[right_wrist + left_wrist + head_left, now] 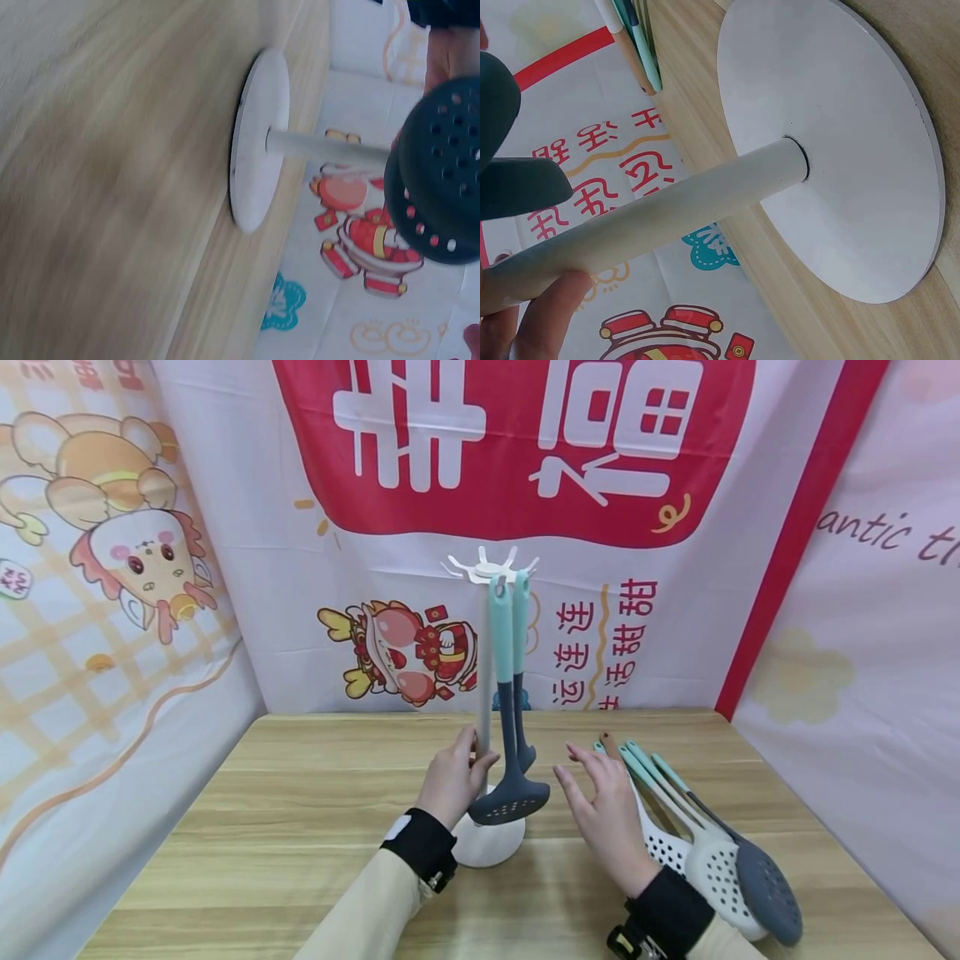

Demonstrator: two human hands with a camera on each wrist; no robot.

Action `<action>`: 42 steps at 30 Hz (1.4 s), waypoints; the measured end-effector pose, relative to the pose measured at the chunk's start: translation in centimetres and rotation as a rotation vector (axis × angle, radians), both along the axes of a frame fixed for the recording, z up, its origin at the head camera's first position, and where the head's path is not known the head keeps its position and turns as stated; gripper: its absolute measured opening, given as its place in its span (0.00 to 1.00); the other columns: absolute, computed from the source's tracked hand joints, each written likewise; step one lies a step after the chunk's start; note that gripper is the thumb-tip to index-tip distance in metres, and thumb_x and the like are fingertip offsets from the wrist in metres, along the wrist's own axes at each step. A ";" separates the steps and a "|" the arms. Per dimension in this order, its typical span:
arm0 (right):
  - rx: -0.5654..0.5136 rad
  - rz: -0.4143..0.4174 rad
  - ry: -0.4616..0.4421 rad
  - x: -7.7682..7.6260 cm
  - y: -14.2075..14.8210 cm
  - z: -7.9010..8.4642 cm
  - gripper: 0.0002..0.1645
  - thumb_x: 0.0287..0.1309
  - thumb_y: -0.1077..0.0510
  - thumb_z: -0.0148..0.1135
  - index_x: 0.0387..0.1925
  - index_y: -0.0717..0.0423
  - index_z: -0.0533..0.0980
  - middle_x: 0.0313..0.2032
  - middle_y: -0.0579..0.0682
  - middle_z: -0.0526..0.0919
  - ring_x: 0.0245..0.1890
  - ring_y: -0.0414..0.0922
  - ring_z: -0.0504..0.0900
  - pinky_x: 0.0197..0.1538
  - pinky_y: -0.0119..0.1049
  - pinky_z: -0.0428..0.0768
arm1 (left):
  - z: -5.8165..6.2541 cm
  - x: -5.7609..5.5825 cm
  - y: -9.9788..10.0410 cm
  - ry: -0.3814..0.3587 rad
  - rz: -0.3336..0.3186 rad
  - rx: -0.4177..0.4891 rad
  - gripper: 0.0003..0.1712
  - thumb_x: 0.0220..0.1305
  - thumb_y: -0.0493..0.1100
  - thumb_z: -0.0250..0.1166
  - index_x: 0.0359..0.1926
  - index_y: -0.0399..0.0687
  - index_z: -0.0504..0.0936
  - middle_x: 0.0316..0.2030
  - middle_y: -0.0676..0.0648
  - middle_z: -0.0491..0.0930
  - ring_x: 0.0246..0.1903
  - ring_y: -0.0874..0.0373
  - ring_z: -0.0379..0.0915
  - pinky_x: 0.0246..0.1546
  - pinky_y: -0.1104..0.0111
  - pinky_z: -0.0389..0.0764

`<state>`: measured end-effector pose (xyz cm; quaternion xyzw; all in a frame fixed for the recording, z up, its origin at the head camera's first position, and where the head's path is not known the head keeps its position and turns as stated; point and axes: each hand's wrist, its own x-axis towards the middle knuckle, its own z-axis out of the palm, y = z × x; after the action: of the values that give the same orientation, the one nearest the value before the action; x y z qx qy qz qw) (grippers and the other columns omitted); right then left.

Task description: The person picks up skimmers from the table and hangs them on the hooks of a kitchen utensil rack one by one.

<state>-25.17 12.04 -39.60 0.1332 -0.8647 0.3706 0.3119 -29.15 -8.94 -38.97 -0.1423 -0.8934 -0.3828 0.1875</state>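
My left hand [452, 778] grips the pole [697, 193] of a white utensil stand, whose round base [840, 150] rests on the table. From the hooks [491, 565] at its top hang a dark grey perforated ladle [513, 797] with a mint handle and, behind it, a second mint-handled utensil [526, 756], its head partly hidden. To the right of the stand, my right hand [609, 822] is in the air with fingers extended, holding nothing. In the right wrist view the perforated ladle head [442, 172] appears close up, beside the pole.
Several utensils lie at the right of the table [300, 827]: a white perforated one [666, 847] partly behind my right hand, a pale skimmer [723, 881] and a dark grey perforated one [771, 893]. A printed cloth [405, 568] hangs behind the table.
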 end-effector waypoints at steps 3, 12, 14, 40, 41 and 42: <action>0.052 -0.032 -0.070 -0.5 0.9 0.2 0.26 0.63 0.54 0.66 0.58 0.62 0.76 0.50 0.60 0.83 0.56 0.59 0.76 0.60 0.57 0.74 | 0.0 0.0 0.0 0.005 -0.003 0.002 0.11 0.70 0.45 0.63 0.45 0.44 0.71 0.39 0.39 0.85 0.37 0.47 0.86 0.35 0.56 0.88; 0.288 -0.154 -0.283 -2.2 4.6 -0.3 0.34 0.65 0.50 0.64 0.67 0.61 0.69 0.55 0.67 0.80 0.58 0.65 0.75 0.60 0.61 0.74 | 0.0 0.1 0.1 -0.012 0.006 0.001 0.12 0.70 0.45 0.62 0.45 0.45 0.70 0.40 0.40 0.85 0.39 0.46 0.86 0.37 0.55 0.88; 0.342 -0.177 -0.311 -2.6 5.4 -0.8 0.34 0.64 0.51 0.65 0.66 0.64 0.69 0.53 0.69 0.79 0.56 0.67 0.76 0.58 0.61 0.75 | 0.0 0.1 0.1 -0.018 0.006 0.003 0.12 0.70 0.46 0.62 0.45 0.45 0.70 0.40 0.40 0.85 0.39 0.47 0.86 0.37 0.55 0.88; 0.487 -0.274 -0.683 -3.6 8.5 -2.8 0.18 0.61 0.55 0.67 0.35 0.69 0.75 0.26 0.56 0.77 0.27 0.49 0.75 0.31 0.43 0.75 | 0.1 0.2 0.2 -0.036 0.009 0.000 0.13 0.70 0.46 0.62 0.48 0.45 0.71 0.41 0.40 0.85 0.40 0.47 0.86 0.38 0.54 0.88; 0.486 -0.271 -0.688 -3.6 8.5 -2.9 0.17 0.61 0.55 0.67 0.35 0.69 0.75 0.26 0.55 0.77 0.26 0.49 0.74 0.31 0.42 0.75 | 0.1 0.2 0.2 -0.037 0.009 0.001 0.13 0.70 0.45 0.62 0.48 0.45 0.71 0.41 0.40 0.85 0.40 0.46 0.86 0.38 0.54 0.88; 0.491 -0.268 -0.686 -3.6 8.6 -2.9 0.17 0.61 0.56 0.67 0.35 0.69 0.76 0.25 0.55 0.77 0.26 0.49 0.74 0.30 0.42 0.75 | 0.1 0.2 0.2 -0.037 0.009 0.001 0.12 0.70 0.45 0.62 0.47 0.45 0.70 0.41 0.40 0.85 0.40 0.46 0.86 0.39 0.53 0.88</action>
<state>-28.76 20.61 -42.53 -0.0404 -0.9902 0.1335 0.0114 -29.00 -8.77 -38.90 -0.1308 -0.8971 -0.3850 0.1727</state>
